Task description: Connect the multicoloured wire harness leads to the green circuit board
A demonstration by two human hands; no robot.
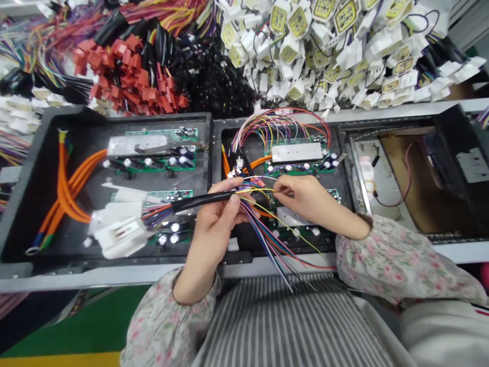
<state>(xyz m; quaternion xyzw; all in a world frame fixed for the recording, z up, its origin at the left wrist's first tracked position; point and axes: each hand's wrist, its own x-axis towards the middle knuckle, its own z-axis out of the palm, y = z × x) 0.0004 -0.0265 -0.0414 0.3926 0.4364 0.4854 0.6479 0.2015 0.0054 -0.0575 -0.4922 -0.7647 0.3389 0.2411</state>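
My left hand (219,214) is closed round a wire harness, gripping it where the black sleeve (202,201) ends and the coloured wires fan out. At the harness's left end hangs a white connector (122,237). My right hand (301,196) pinches thin wires from the bundle, a yellow one (263,190) among them. Loose wires (267,244) droop from my left hand over the tray's front edge. Just behind my hands lies a circuit board with a silver heat sink (298,152), its many coloured wires (282,114) arching up and left. A second board beneath is partly hidden.
To the left, a black tray (23,219) holds circuit boards and thick orange cables (63,178). Heaps of red connectors (130,76) and white connectors (305,51) lie along the back. At right is an open compartment with a brown bottom (405,178).
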